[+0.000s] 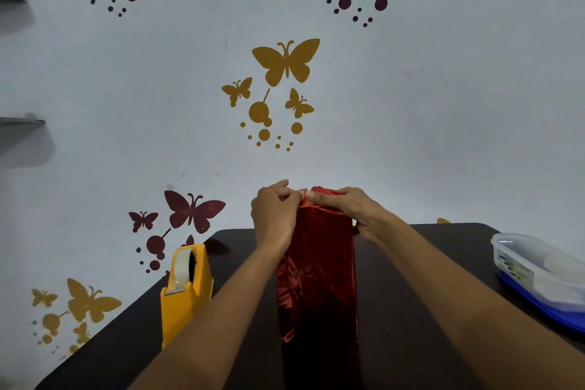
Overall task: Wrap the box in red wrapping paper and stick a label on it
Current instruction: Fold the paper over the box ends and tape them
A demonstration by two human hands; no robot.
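Head view:
- The box [318, 288] stands upright on the dark table [411, 279], covered in shiny red wrapping paper [316, 244] that is creased and gathered at its top end.
- The left hand [273, 212] is at the box's top left corner, fingers curled in, pinching the gathered paper against that edge.
- The right hand [345, 206] lies over the top right of the box, fingers curled down round the far and right sides, thumb pressing the paper close to the left hand's fingertips.
- A small pale scrap shows between the two hands' fingertips; it may be tape, but it is too small to tell.
- A yellow tape dispenser [186, 291] stands left of the box.
- A clear plastic container [544, 269] sits on a blue lid [538, 304] well to the box's right.
- Behind the box rises a pale wall [411, 120] with butterfly stickers.
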